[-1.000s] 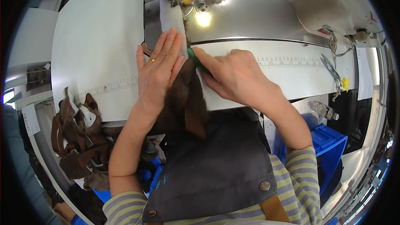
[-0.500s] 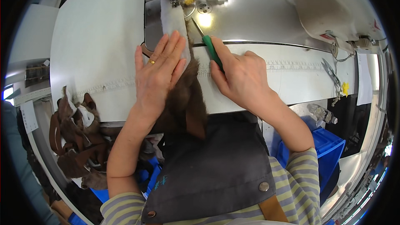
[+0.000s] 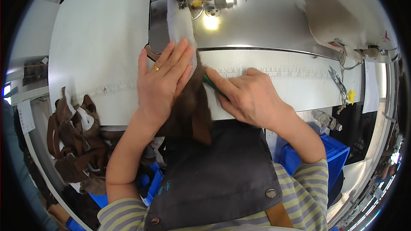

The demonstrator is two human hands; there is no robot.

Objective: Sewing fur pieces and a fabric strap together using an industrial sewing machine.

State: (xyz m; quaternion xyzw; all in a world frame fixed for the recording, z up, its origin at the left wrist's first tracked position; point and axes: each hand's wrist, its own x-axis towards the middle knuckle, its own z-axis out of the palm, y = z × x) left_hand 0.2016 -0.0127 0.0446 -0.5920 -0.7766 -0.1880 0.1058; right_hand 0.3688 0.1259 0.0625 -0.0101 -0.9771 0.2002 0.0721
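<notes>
A strip of white backing point(image 3: 180, 25) runs from under the presser foot point(image 3: 183, 3) of a sewing machine toward me. Brown fur fabric point(image 3: 190, 102) shows along its right side and hangs over the table's front edge. My left hand point(image 3: 162, 83), with a gold ring, lies flat on the strip, fingers stretched toward the machine. In my right hand point(image 3: 252, 96) is a green-handled awl point(image 3: 211, 84), its handle pointing toward the fur's right edge. My index finger reaches along the handle. The metal tip is out of sight.
Brown fur pieces with straps point(image 3: 81, 141) are heaped at the left front edge. Thread snips point(image 3: 338, 81) lie at the right, near a yellow scrap point(image 3: 351, 96). A plastic bottle point(image 3: 327, 120) and a blue bin point(image 3: 336, 154) are below. A printed ruler point(image 3: 274, 72) crosses the table.
My right hand has drawn the awl back toward me and slightly left, to the fur's edge. My left hand remains flat on the strip, slightly nearer to me.
</notes>
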